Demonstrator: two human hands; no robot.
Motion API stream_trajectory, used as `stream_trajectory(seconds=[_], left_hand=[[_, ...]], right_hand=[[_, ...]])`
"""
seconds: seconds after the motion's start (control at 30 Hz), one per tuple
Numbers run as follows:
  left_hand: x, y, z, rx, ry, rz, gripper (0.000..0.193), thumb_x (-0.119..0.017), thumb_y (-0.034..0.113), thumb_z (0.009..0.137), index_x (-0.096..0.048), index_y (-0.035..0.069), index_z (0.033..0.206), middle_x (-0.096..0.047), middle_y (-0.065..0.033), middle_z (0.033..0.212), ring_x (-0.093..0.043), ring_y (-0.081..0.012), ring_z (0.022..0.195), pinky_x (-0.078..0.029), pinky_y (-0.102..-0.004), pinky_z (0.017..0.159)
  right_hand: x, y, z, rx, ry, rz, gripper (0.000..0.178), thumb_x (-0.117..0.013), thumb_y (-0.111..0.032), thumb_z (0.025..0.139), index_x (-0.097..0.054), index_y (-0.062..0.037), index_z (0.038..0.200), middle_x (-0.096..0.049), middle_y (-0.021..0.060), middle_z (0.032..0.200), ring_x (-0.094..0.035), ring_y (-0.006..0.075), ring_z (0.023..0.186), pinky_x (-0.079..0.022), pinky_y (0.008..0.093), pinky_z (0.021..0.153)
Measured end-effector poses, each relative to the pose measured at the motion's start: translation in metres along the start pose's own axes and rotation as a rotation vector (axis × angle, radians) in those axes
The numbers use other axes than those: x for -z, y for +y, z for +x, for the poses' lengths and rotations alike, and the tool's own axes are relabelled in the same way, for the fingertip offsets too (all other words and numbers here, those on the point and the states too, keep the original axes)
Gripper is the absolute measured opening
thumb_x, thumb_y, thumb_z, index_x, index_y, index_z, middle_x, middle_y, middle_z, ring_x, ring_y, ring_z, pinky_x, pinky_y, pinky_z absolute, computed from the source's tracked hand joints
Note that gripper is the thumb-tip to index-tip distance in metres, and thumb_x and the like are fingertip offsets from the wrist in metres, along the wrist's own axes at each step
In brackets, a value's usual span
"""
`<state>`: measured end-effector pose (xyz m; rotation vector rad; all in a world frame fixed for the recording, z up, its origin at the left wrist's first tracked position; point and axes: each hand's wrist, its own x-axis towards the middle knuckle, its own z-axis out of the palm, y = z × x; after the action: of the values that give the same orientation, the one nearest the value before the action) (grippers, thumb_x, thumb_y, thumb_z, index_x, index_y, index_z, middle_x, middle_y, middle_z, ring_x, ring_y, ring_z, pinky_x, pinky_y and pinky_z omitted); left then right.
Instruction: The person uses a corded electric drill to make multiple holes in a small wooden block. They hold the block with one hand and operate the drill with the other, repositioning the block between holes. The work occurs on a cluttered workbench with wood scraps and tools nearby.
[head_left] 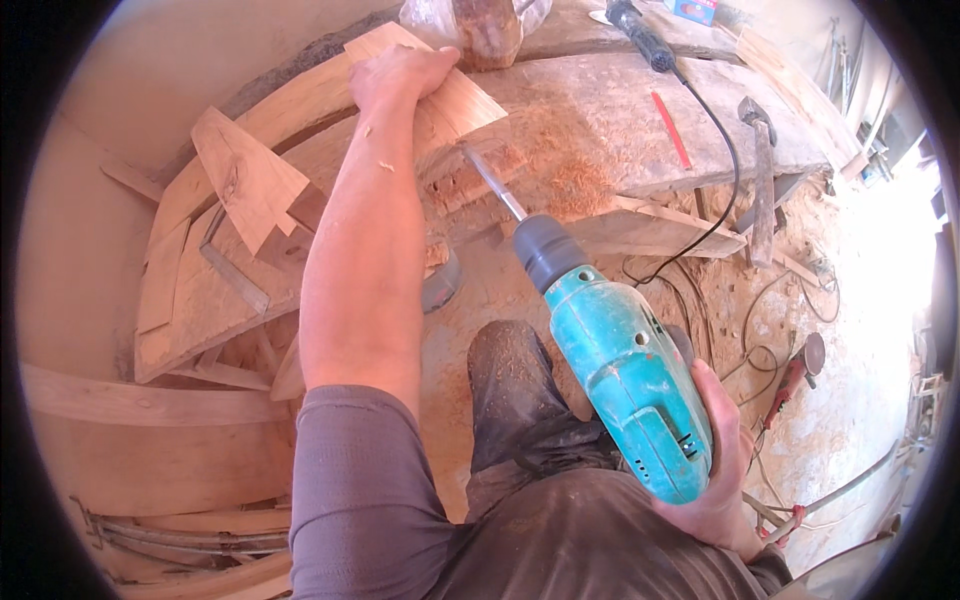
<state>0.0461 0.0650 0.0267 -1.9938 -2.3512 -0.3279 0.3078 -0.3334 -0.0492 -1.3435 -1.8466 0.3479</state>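
We find the left hand (400, 75) clamped on a pale wooden board (460, 108), which lies on the rough timber bench (720, 110) ahead of the person. The right hand (735, 460) has its fingers wrapped about the rear of a teal power drill (630, 375); its trigger is hidden from us. The drill bit (490, 178) points at the bench timber, its tip just beside the board's near edge; we cannot tell whether they touch.

As to progress, we judge the work partly done: wood shavings (575, 185) lie beside the bit, and a notched board (245, 180) at the left appears already cut. We see no hole in the held board's visible face, so any drilling there looks outstanding. We cannot confirm whether the bit is turning.
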Motion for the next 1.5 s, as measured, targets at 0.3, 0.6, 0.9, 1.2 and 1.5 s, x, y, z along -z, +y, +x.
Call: stream_trajectory(seconds=[0.3,0.6,0.9,1.2,1.5], left_hand=[[0.007,-0.004,-0.018,-0.020,0.061,-0.041,0.072,-0.049,0.070,0.096,-0.075,0.015,0.134,-0.071,-0.0058,0.139,-0.066,-0.0283,0.129,-0.046,-0.0401,0.112],[-0.004,-0.012,0.004,0.013,-0.005,-0.136,0.073,-0.056,0.070,0.092,-0.074,0.014,0.136,-0.071,-0.0068,0.140,-0.059,-0.0323,0.135,-0.045,-0.0398,0.112],[-0.010,-0.021,0.013,0.057,-0.076,-0.236,0.088,-0.059,0.075,0.087,-0.057,0.017,0.154,-0.061,-0.0115,0.152,-0.042,-0.0344,0.149,-0.040,-0.0422,0.119],[-0.004,-0.024,0.017,0.033,-0.152,-0.231,0.098,-0.058,0.077,0.085,-0.044,0.020,0.164,-0.051,-0.0139,0.162,-0.036,-0.0353,0.155,-0.035,-0.0439,0.124],[-0.005,-0.019,0.014,0.039,-0.097,-0.159,0.091,-0.054,0.075,0.087,-0.051,0.021,0.160,-0.061,-0.0119,0.153,-0.045,-0.0329,0.149,-0.040,-0.0421,0.120]], right_hand=[[-0.025,0.023,0.009,0.125,-0.284,-0.443,0.084,-0.069,-0.010,0.080,-0.044,-0.0029,0.159,-0.062,0.0122,0.090,-0.062,0.0338,0.082,-0.053,0.0437,0.075],[-0.037,0.003,0.000,0.035,-0.211,-0.001,0.106,-0.080,-0.003,0.077,-0.023,-0.0015,0.167,-0.066,0.0246,0.136,-0.071,0.0372,0.104,-0.056,0.0448,0.090],[-0.061,0.004,-0.028,-0.390,-0.122,0.709,0.108,-0.079,0.005,0.076,-0.023,-0.0028,0.168,-0.056,0.0145,0.153,-0.055,0.0217,0.140,-0.043,0.0353,0.115],[-0.072,0.018,-0.027,-0.476,-0.090,0.610,0.095,-0.075,0.008,0.076,-0.035,-0.0031,0.162,-0.058,0.0124,0.147,-0.058,0.0200,0.135,-0.045,0.0345,0.112],[-0.072,0.014,-0.019,-0.346,-0.067,0.446,0.095,-0.073,0.009,0.077,-0.035,-0.0044,0.162,-0.064,0.0118,0.140,-0.063,0.0194,0.128,-0.048,0.0321,0.108]])
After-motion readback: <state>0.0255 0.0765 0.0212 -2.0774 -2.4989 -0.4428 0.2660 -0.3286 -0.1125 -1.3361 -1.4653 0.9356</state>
